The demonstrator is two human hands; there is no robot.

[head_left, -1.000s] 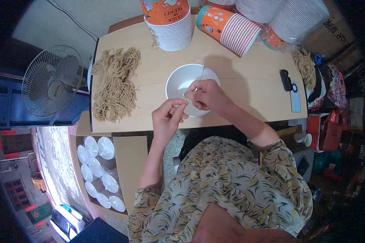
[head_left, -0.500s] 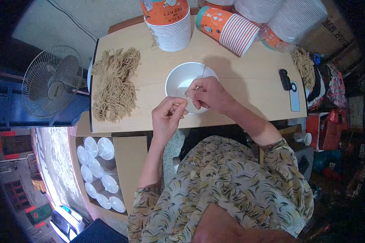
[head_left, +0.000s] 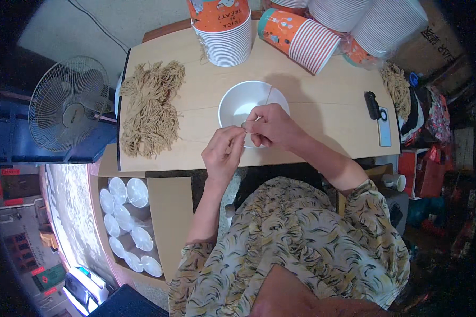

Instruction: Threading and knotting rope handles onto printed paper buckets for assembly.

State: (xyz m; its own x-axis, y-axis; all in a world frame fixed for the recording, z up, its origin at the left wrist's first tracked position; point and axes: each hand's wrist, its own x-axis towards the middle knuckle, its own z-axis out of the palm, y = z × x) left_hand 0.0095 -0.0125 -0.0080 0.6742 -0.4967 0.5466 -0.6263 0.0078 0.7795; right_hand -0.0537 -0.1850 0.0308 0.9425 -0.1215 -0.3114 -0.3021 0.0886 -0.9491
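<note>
A white paper bucket (head_left: 228,108) stands upright at the near middle of the table, its mouth facing me. From its far rim a thin tan string (head_left: 269,94) runs down toward my hands. My right hand (head_left: 274,127) reaches over the bucket, thumb and finger pinched on the string. Fingertip to fingertip with it, at the bucket's near left rim, my left hand (head_left: 223,150) is pinched on the string too; the bit between the fingers is tiny and mostly hidden. To the left lies a heap of tan strings (head_left: 152,111).
Stacked orange-and-white buckets (head_left: 227,45) stand at the back, with another stack (head_left: 312,45) lying on its side. A phone (head_left: 384,129) and a black object (head_left: 372,105) lie at the right edge. Left are a fan (head_left: 71,108) and a carton of clear plastic cups (head_left: 124,216).
My fingertips have come closer together, and the left hand has turned slightly, its fingers straighter. The whole view has shifted a little; the bucket stays in place.
</note>
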